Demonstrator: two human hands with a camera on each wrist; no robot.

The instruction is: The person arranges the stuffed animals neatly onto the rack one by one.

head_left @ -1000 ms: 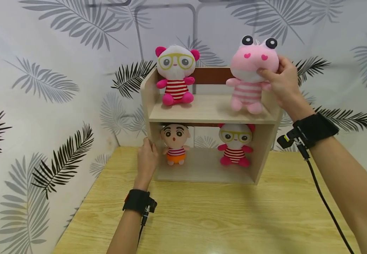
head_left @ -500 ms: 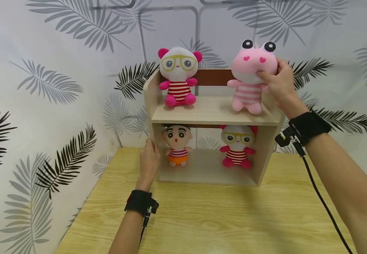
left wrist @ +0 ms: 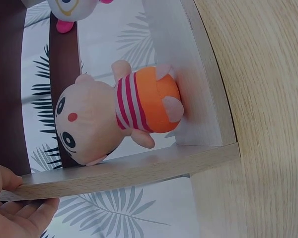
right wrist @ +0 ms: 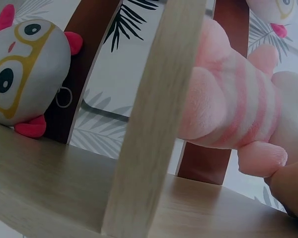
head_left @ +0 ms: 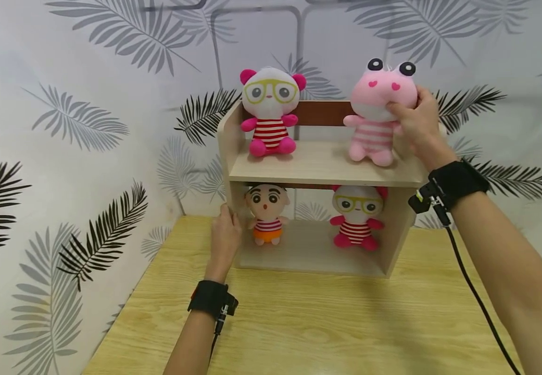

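Note:
My right hand (head_left: pixel 418 122) holds a pink plush toy (head_left: pixel 376 136) with bulging eyes and a striped body by the side of its head, thumb on the front. The toy is upright at the right of the upper tier of a small wooden shelf (head_left: pixel 294 165). In the right wrist view its feet are at the upper board (right wrist: pixel 154 109); whether they bear weight, I cannot tell. My left hand (head_left: pixel 226 234) grips the shelf's left side panel (left wrist: pixel 124 173), thumb inside and fingers outside. Beside that panel, on the lower tier, sits a boy doll (left wrist: pixel 116 111) in orange shorts.
A panda plush (head_left: pixel 271 114) with yellow glasses sits at the upper left. Another panda plush (head_left: pixel 357 219) sits at the lower right. The shelf stands on a wood-grain table (head_left: pixel 308 323) before a leaf-patterned backdrop (head_left: pixel 88 41). A black cable (head_left: pixel 477 291) hangs from the right wrist.
The pink plush toy's head has come down slightly, still in my right hand. The head view has shifted, so the shelf appears a little further right. My left hand keeps its grip.

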